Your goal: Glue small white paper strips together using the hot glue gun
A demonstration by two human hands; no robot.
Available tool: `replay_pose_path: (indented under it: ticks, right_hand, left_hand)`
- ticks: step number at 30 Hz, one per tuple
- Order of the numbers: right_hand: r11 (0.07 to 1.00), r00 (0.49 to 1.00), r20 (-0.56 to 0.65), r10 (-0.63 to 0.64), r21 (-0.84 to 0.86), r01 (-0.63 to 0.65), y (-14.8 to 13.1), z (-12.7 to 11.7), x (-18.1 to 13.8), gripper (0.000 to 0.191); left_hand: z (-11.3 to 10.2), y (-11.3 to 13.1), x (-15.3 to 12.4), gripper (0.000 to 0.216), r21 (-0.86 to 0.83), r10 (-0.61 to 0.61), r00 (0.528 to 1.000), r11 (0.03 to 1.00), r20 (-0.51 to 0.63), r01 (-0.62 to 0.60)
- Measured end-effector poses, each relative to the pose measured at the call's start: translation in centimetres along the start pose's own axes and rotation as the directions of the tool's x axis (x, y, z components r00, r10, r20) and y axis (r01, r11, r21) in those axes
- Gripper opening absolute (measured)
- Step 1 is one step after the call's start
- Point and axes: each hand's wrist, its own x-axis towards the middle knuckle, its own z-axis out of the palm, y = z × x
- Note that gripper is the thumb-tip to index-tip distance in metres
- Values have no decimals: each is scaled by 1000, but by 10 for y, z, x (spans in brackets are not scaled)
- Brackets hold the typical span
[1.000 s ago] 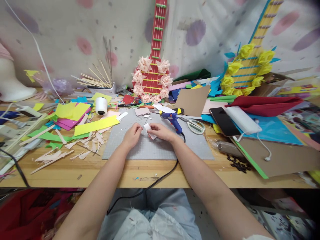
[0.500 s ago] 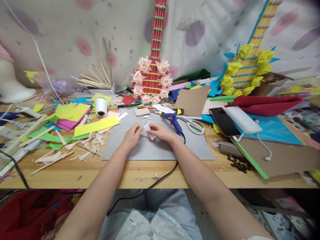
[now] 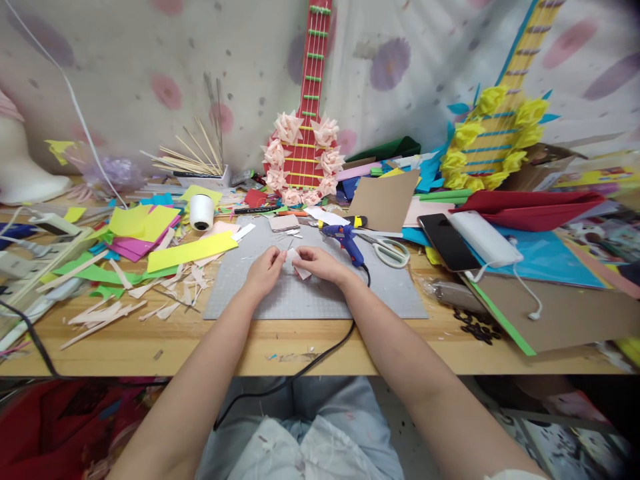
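Both hands meet over the grey cutting mat (image 3: pixel 320 300) at the middle of the wooden table. My left hand (image 3: pixel 265 270) and my right hand (image 3: pixel 320 263) each pinch an edge of a small pale pink paper piece (image 3: pixel 296 262), which they hold just above the mat. All fingers are curled in on the paper. A blue glue gun (image 3: pixel 347 241) lies right behind my right hand, its black cord running off the table's front edge.
Scissors (image 3: pixel 387 250) lie right of the glue gun. A white thread spool (image 3: pixel 201 212), coloured paper sheets (image 3: pixel 145 223) and pale strips (image 3: pixel 115 307) cover the left. A phone (image 3: pixel 445 241), power bank (image 3: pixel 483 237) and cardboard (image 3: pixel 560 313) sit on the right. Two decorated paper guitars (image 3: pixel 303 157) lean at the back.
The hands have stayed in place; the fingers shifted slightly on the pink paper, drawing it a little closer together.
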Motion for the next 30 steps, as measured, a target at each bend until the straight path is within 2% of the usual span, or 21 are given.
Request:
replay_pose_path:
  ticks: [10,17,23,30]
  right_hand:
    - [993,998,-46,-43,-115,37,1,0,-2,16]
    - [996,968,-240,-75,-55,64,5,8,3,31]
    - [955,925,-309,-222,-260,143,7,14,4,30]
    - [899,892,-342,-296,-415,140,1,12,-3,28]
  left_hand:
    - [0,2,0,31,101,5,1000,995,25,-7]
    - [0,3,0,32,117,-2,1000,993,15,1]
    - [0,2,1,33,85,6,1000,996,-13,-5]
    - [-1,2,0,36,34,-1,1000,999,-22,1]
